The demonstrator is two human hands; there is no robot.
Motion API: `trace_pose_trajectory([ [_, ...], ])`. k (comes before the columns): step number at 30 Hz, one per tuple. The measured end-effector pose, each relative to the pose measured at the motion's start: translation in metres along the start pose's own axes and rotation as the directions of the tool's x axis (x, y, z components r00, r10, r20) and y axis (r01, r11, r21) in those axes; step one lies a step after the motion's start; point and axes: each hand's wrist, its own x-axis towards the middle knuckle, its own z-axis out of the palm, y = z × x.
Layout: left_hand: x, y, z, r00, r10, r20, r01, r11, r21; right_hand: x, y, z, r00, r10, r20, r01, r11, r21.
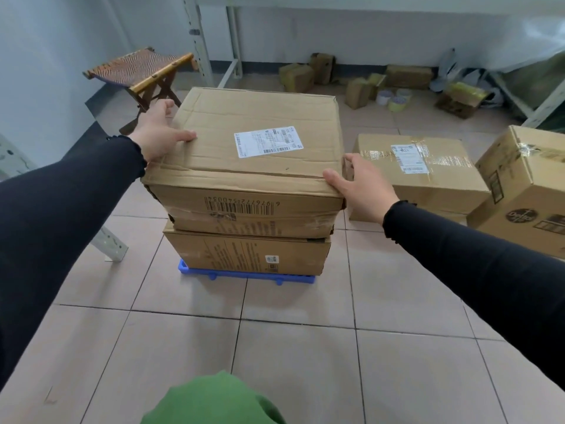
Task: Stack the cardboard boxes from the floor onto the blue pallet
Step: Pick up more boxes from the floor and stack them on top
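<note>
Tiled floor [290, 347]; creased, labelled top box [253, 148], both hands' fingers pressed against its sides.

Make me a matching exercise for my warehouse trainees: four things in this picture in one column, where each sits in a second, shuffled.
Things:
1. Top box
2. Bottom box
3. Blue pallet
4. Folding stool

Places:
A. Directly on the pallet
B. By the far left wall
C. Between both hands
D. On the tiled floor under the stack

Pairs: 1-C, 2-A, 3-D, 4-B
</note>
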Motion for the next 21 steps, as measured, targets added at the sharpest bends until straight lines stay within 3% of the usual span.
trace_pose_trajectory([
  [3,-0.001,0.026,0.007,0.968,0.243,-0.062,-0.217,0.935,0.279,0.006,0.014,-0.016,0.999,-0.013,-0.044,0.009,0.995,-0.101],
  [7,-0.008,0.071,0.035,0.915,0.399,0.057,-0.386,0.827,0.409,0.014,0.051,-0.042,0.997,-0.029,-0.074,0.010,0.968,-0.252],
  [14,-0.012,0.189,0.124,0.858,0.474,0.197,-0.513,0.800,0.311,0.016,0.150,-0.096,0.991,0.082,-0.101,-0.111,0.940,-0.321],
  [21,-0.023,0.283,0.240,0.834,0.485,0.263,-0.551,0.753,0.359,0.030,0.249,-0.142,0.976,0.196,-0.095,-0.217,0.907,-0.360],
])
